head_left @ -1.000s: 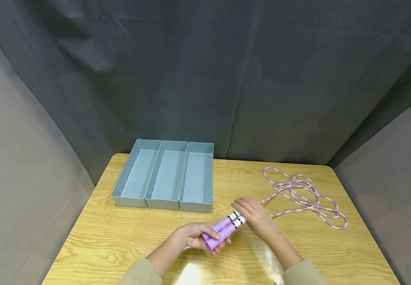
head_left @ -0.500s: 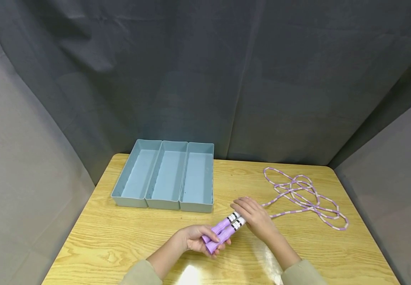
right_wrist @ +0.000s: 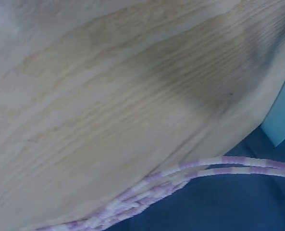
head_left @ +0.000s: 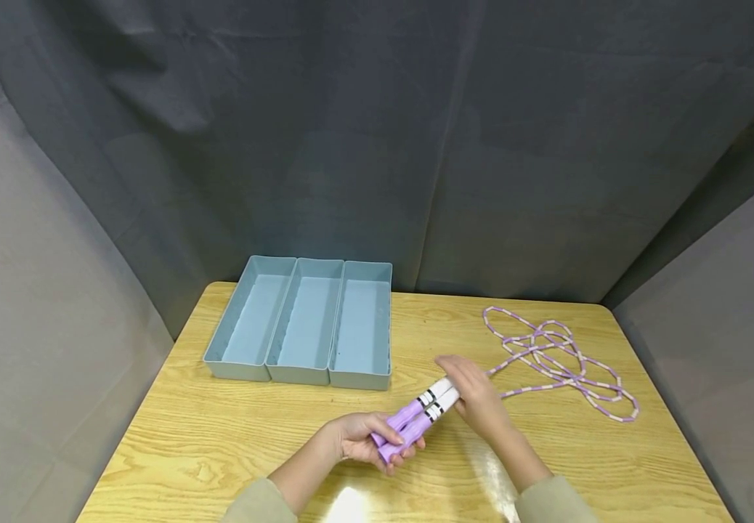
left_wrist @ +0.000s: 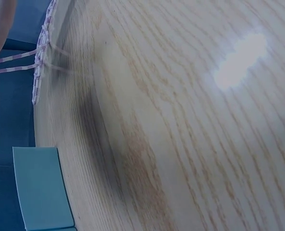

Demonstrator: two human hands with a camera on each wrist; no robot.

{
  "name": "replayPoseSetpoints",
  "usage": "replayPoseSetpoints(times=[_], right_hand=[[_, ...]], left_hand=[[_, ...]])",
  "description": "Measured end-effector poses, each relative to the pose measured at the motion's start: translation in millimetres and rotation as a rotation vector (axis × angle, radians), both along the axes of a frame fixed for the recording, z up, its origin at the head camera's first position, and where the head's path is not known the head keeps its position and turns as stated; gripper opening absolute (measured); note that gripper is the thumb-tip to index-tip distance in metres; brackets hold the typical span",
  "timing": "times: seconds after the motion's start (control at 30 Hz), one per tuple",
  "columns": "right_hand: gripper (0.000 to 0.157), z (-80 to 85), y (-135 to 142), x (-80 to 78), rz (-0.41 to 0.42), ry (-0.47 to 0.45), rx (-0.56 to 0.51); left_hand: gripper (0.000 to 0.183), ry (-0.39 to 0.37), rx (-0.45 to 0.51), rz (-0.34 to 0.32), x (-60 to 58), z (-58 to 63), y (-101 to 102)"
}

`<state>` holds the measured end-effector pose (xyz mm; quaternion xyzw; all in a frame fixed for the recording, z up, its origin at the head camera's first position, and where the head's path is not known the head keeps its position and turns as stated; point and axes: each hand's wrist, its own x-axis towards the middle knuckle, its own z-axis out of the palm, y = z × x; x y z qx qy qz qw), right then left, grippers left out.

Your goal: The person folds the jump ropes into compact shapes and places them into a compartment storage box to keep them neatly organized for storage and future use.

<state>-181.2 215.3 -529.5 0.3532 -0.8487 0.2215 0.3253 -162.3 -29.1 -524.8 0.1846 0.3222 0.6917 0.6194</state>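
Note:
My left hand (head_left: 360,437) grips the two lilac jump rope handles (head_left: 410,428) near their flared ends, thumb across the top. The handles lie side by side, angled up to the right, with black-striped white necks. Around the far ends of those necks my right hand (head_left: 478,398) curls its fingers, hiding where the cord enters. From behind it, two strands of the purple-and-white beaded cord (head_left: 534,389) run to a loose tangle of loops on the table's right side. Both strands also show in the left wrist view as beaded cord (left_wrist: 15,69); neither wrist view shows the handles.
Three blue-grey trays (head_left: 360,380) stand side by side at the back left of the wooden table (head_left: 220,450). Dark curtain (head_left: 351,145) hangs behind the table, and grey panels (head_left: 43,327) close in the sides.
My right hand has slid a little to the right along the handles, uncovering more of the white necks. My left hand keeps its grip, and the tangled cord lies almost unchanged.

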Motion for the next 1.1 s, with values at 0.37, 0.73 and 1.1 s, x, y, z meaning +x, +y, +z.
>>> replayPoseSetpoints(times=[0.37,0.73,1.1], right_hand=[[0.06,-21.2,17.6,-0.8,-0.123,-0.074,-0.162],[0.049,-36.1,24.1,-1.5,-0.163,-0.078,-0.188],[0.042,-45.4,24.9,-2.0,-0.237,-0.142,-0.258]], left_hand=[[0.033,0.033,0.005,0.015,0.9,3.9,-0.4],[0.029,0.019,0.052,-0.014,0.5,8.9,-0.1],[0.031,0.069,0.105,0.017,-1.8,14.1,-6.0]])
